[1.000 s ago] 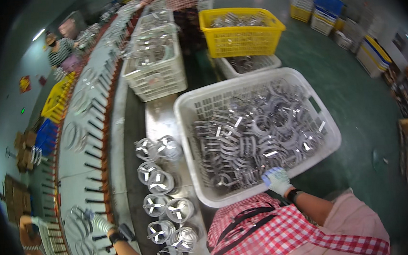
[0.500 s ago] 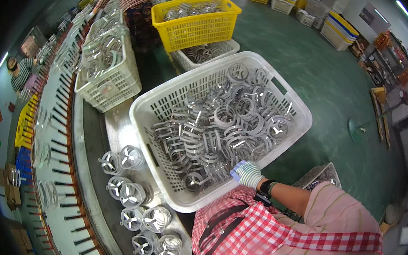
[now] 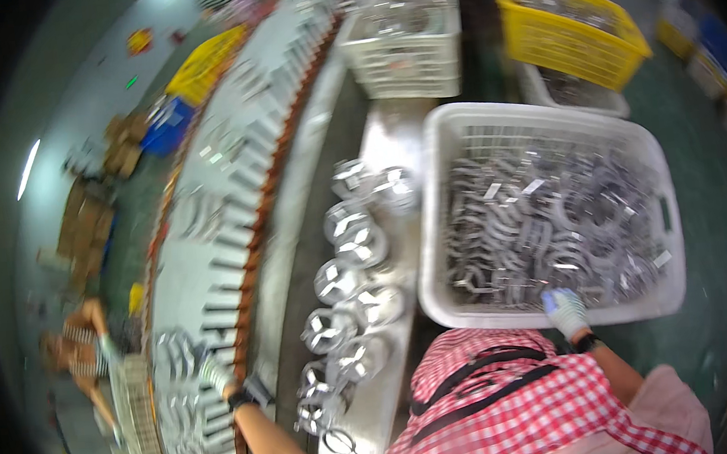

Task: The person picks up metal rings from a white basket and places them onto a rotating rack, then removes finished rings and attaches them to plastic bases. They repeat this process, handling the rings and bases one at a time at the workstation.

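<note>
My left hand (image 3: 212,370), in a striped glove with bluish fingertips, reaches over the conveyor (image 3: 203,176). Its fingers are beside a row of thin metal rings (image 3: 176,356), too blurred to show whether they grip one. My right hand (image 3: 566,311), gloved alike, lies over the near rim of a large white plastic basket (image 3: 553,315). Its fingertips are inside, by the heaped metal rings (image 3: 545,228); blur hides whether they hold any. Between basket and conveyor, several round metal pieces with three-armed centres (image 3: 339,281) stand in two rows on a metal bench (image 3: 390,134).
A yellow crate (image 3: 567,32) of rings sits on a white one at the back right. White crates (image 3: 406,68) stand beyond the bench. Dark pegs line the conveyor's edge. Across it, another person (image 3: 87,351) stands by a pale crate (image 3: 137,411); cartons (image 3: 86,234) lie behind.
The view has swung left, so the basket and bench appear farther right. My left hand and forearm have come fully into view over the conveyor. My right hand stays at the basket's near rim.
</note>
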{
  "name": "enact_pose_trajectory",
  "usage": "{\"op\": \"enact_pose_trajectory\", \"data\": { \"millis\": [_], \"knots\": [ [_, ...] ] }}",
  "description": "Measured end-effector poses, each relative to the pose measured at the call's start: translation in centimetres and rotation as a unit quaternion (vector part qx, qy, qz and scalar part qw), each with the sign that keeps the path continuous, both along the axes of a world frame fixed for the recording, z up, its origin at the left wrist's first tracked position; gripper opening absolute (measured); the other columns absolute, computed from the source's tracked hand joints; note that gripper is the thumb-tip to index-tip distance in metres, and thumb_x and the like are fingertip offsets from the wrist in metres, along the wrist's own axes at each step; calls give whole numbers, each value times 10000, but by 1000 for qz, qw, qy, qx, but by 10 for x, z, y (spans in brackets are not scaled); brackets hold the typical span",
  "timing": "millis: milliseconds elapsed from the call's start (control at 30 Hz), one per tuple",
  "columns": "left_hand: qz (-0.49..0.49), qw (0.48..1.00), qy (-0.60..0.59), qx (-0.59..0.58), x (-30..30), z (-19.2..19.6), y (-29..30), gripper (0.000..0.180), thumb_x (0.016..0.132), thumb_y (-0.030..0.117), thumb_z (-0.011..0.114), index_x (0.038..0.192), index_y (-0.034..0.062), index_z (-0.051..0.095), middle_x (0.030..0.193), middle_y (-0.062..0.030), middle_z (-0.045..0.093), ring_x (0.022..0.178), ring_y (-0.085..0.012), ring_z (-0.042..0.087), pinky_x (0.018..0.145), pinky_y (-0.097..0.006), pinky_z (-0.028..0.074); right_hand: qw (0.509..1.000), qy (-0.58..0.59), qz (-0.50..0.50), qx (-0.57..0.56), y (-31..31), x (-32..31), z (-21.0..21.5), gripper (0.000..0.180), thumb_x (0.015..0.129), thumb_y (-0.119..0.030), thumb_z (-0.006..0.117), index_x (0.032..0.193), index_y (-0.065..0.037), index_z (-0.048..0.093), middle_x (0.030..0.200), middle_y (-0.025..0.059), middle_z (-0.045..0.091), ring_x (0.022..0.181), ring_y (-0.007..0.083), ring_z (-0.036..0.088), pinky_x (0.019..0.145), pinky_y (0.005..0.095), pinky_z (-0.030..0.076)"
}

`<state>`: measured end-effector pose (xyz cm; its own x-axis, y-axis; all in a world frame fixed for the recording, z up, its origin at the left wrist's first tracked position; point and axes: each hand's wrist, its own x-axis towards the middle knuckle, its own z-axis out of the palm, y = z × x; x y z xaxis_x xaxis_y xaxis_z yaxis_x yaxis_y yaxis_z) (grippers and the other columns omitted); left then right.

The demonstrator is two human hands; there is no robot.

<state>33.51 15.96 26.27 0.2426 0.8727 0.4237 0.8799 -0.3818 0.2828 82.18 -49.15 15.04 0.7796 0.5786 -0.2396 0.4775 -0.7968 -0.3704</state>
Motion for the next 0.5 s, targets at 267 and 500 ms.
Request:
{"op": "enact_pose_trajectory", "data": {
  "millis": [267,500],
  "knots": [
    [203,843,497,-27,-142,12,-42,159,764,166,513,807,113,656,819,-115,647,802,-269,608,727,-383,470,997,61,39,21,23,7,-32,313,845,-263,441,773,-9,609,803,206,601,776,377,556,723,448,431],
    [-8,949,290,122,60,-5,-169,389,829,98,513,1208,44,446,1146,-123,536,1000,-251,538,824,-311,454,963,103,-203,144,-61,77,-17,313,847,-269,509,989,-1,589,922,231,598,867,374,570,753,385,442]
  ]
}}
